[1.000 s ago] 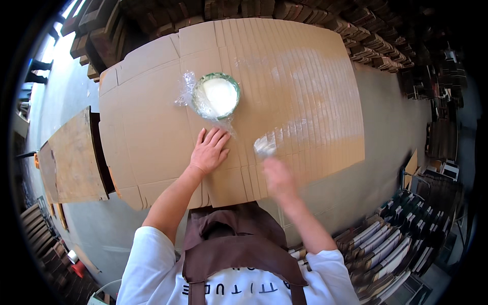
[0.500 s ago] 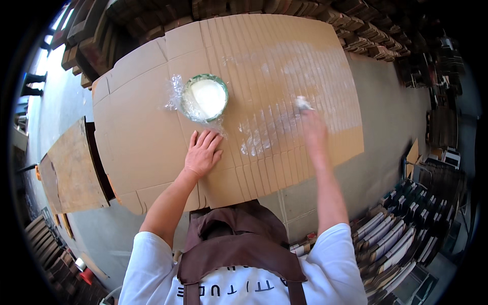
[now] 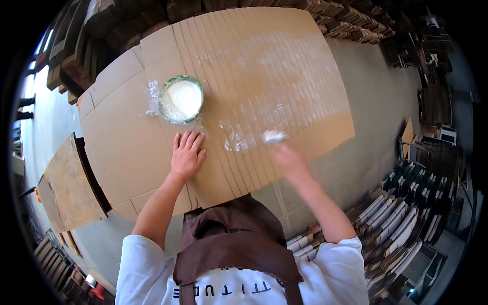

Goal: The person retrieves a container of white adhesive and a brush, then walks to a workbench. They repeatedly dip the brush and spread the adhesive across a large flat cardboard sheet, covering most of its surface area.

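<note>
Head view, my left hand: my left hand (image 3: pixel 186 155) lies flat with its fingers spread on the big flat sheet of brown corrugated cardboard (image 3: pixel 127 152), palm down, holding nothing.
Head view, my right hand: my right hand (image 3: pixel 288 156) is blurred with motion; it is closed on a small white-tipped brush or pad (image 3: pixel 274 136), which touches the cardboard to the right of my left hand. How the fingers sit on it I cannot tell through the blur.
Head view, bowl: a round green-rimmed bowl of white paste (image 3: pixel 181 99), sitting in crinkled clear plastic film, stands on the cardboard just beyond my left hand, on the far left of the sheet.
Head view, paste streaks: glossy whitish smears (image 3: pixel 254 109) run over the scored ribs in the middle and far right of the sheet, and the brush is at their near edge.
Head view, cardboard sheet: it lies on the grey concrete floor (image 3: pixel 371 112) and takes up most of the view in front of me, with cut flaps along its left side.
Head view, surroundings: a smaller loose brown board (image 3: pixel 66 188) lies to the near left of the sheet; stacks of folded cardboard (image 3: pixel 401 218) stand on the near right, and more bundles line the far edge.
Head view, myself: a brown apron (image 3: pixel 234 244) over a white shirt shows at the near edge.
</note>
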Available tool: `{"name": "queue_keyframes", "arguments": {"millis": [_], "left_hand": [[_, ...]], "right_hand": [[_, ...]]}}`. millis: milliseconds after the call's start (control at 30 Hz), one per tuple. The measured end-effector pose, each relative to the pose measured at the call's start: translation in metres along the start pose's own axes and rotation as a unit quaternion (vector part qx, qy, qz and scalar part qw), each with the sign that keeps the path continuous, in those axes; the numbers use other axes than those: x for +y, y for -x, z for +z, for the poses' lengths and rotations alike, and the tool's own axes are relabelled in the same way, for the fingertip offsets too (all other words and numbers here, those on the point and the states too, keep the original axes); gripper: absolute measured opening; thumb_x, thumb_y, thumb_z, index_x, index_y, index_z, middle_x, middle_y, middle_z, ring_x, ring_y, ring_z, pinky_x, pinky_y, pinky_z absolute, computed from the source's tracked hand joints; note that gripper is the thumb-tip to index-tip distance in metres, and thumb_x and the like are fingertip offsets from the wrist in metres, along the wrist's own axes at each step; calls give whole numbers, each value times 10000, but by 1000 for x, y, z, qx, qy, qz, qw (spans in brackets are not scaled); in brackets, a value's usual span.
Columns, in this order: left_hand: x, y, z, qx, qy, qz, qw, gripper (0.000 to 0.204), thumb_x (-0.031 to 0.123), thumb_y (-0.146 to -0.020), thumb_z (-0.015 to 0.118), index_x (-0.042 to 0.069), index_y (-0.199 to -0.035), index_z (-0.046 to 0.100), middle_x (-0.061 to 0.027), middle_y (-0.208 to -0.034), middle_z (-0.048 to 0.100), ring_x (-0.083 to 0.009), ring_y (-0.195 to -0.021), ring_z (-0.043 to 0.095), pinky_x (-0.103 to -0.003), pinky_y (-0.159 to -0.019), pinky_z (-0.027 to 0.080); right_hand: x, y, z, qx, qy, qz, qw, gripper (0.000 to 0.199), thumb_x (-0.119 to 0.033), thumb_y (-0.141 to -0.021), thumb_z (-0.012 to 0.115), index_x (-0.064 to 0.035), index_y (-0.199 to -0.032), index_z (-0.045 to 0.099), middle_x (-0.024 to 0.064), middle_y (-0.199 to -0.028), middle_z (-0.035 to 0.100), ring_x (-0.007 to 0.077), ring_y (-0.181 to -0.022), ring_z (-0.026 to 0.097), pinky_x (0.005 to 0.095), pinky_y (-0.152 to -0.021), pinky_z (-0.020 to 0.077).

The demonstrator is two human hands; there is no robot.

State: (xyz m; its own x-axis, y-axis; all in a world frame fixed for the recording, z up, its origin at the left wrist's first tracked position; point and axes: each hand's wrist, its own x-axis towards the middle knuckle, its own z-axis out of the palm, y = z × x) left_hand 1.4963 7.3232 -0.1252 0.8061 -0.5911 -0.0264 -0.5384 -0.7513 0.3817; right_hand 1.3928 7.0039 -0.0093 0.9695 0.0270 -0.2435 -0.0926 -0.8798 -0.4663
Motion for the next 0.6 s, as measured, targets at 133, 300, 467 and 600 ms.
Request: {"name": "queue_keyframes", "arguments": {"millis": [133, 300, 467, 600], "left_hand": [[-4, 3, 0, 14, -6, 1, 1000, 488, 318, -872, 604, 113, -1308, 528, -82, -1383, 485, -281, -1365, 366, -516, -1163, 195], [-2, -3, 3, 17, -13, 5, 1000, 489, 319, -871, 608, 115, -1308, 528, -73, -1388, 483, -272, -1362, 369, -517, -1163, 197], [-1, -2, 3, 16, -15, 7, 1000, 488, 315, -876, 600, 110, -1312, 524, -79, -1392, 480, -274, -1365, 366, -519, -1164, 194], [-1, -5, 1, 12, -17, 9, 1000, 489, 317, -878, 595, 109, -1315, 520, -78, -1390, 481, -275, -1367, 362, -519, -1164, 190]], "right_hand": [[34, -12, -25, 23, -24, 108, 994, 166, -68, -911, 483, 14, -1015, 583, 194, -1060, 586, 345, -955, 621, 448, -790, 525], [22, 3, 3, 45, 83, -103, 990, 246, -142, -955, 452, 6, -1039, 630, 211, -1124, 619, 355, -1048, 599, 416, -899, 494], [85, -11, -33, 37, 83, 116, 989, 221, -133, -959, 461, -3, -1081, 592, 213, -1118, 608, 375, -1004, 603, 482, -870, 489], [75, 2, -4, 86, 29, 37, 995, 259, -197, -990, 445, -2, -1085, 585, 220, -1065, 625, 402, -951, 610, 490, -862, 482]]}}
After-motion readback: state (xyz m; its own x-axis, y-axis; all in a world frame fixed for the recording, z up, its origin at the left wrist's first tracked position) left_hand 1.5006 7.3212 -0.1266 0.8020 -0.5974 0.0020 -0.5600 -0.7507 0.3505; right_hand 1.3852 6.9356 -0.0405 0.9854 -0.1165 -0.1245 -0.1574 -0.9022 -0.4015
